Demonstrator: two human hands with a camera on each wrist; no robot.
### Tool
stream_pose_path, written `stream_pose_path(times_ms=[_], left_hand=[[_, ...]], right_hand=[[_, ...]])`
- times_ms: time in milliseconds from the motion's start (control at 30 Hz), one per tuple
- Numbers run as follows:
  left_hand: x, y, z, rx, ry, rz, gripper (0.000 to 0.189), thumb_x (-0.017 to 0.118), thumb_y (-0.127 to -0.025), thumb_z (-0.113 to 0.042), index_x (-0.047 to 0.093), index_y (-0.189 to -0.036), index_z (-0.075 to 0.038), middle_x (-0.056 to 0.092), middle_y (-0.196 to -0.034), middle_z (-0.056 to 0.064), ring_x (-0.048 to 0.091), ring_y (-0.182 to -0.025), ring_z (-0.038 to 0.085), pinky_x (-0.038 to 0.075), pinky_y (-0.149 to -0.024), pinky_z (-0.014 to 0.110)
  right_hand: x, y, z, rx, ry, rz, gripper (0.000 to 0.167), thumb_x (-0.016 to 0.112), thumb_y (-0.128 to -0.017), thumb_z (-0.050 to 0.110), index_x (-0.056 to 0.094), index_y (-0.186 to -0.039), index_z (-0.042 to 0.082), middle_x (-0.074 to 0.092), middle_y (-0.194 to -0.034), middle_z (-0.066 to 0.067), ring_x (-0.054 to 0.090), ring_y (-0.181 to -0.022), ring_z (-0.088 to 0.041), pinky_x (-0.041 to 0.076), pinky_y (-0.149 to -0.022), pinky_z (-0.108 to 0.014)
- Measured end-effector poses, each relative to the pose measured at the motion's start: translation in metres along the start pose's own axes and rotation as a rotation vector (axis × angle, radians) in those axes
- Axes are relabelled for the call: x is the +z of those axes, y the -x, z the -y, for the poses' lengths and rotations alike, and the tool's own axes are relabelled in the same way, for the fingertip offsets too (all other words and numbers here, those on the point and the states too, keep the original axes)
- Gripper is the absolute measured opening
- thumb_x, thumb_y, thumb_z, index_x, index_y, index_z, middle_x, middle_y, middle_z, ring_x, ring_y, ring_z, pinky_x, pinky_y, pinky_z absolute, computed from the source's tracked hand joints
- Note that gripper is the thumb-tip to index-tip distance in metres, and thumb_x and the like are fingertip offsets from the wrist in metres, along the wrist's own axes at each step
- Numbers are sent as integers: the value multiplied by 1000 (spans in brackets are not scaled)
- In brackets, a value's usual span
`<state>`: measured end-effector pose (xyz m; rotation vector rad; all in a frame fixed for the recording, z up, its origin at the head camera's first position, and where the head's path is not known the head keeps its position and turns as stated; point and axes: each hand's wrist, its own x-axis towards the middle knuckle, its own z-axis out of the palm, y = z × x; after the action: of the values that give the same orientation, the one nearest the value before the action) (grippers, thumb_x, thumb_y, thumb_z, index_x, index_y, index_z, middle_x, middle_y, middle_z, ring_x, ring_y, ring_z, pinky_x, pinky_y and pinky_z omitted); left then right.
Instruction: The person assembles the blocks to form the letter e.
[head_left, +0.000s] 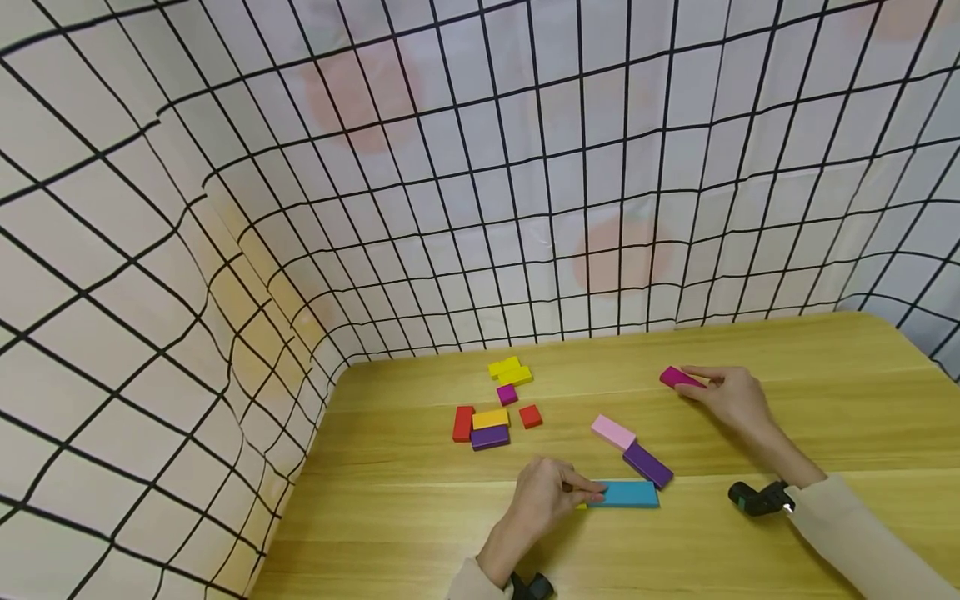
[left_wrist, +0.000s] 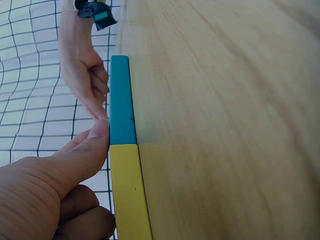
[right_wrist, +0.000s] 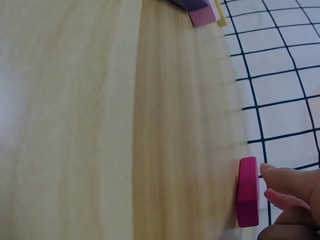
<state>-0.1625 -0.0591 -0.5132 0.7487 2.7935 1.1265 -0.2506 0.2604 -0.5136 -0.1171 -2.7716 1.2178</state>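
My left hand rests its thumb and index fingertips on the left part of a long blue block lying on the table. A yellow block lies end to end with it, mostly covered by the hand in the head view. Farther back on the right, my right hand pinches a magenta block between thumb and index finger, at table height. Between the hands a pink block meets a dark purple block at its end, in a slanting line whose lower end comes close to the blue block.
Left of the pink block lie a red block, an orange-yellow block, a purple block, a red cube and a magenta cube. Yellow blocks lie behind. A grid-patterned curtain borders the wooden table.
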Motion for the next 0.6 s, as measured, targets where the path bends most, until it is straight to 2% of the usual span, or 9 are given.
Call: stream_pose_path(times_ms=[167,367,600], left_hand=[[0,0,0,-7,2,0,8,85,-84,-19,86,-92,-21,81,-87,-7,48,-59,-17,38,-47,11],[1,0,1,-10,3,-2,7,85,-84,-20,86,-91,-21,81,-86,-7,49,-58,-18,39,-46,10],[1,-1,1,-16,5,1,7,85,-84,-19,86,-91,-21,81,-86,-7,50,-58,-17,39,-47,11]], right_hand=[[1,-2,-1,33,3,32,51,75,-96,33,67,-133,-1,45,-62,2,38,-54,-11,27,-49,-25],[3,-2,0,16,13,38,47,77,-94,30,70,-130,0,43,-63,4,36,-56,-11,26,-51,-25],[3,1,0,7,0,40,52,77,-94,32,68,-131,-2,41,-60,4,35,-53,-9,25,-49,-24]])
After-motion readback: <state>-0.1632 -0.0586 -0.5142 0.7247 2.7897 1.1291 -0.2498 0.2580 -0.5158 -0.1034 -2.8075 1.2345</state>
